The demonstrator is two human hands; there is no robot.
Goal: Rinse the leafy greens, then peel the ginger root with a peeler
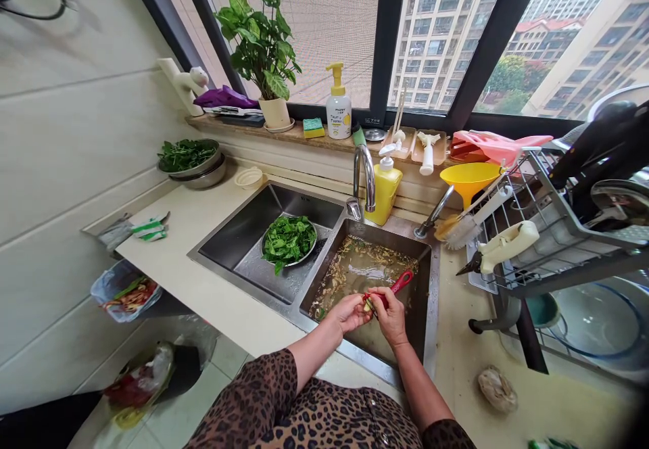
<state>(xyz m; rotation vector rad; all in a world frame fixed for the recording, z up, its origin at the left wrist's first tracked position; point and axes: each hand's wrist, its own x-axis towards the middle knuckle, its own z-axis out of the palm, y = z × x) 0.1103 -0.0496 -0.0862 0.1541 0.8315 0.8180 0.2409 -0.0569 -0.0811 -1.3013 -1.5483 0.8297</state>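
Over the right sink basin, my left hand is closed around a small pale piece of food that is too small to name. My right hand grips a red-handled peeler and presses it against that piece. Both hands touch each other above murky water strewn with peelings. In the left basin sits a metal bowl of green leaves.
A faucet and a yellow soap bottle stand behind the sink. A dish rack with a yellow funnel fills the right. A bowl of greens sits at the left, a plant on the sill, and a trash bag below.
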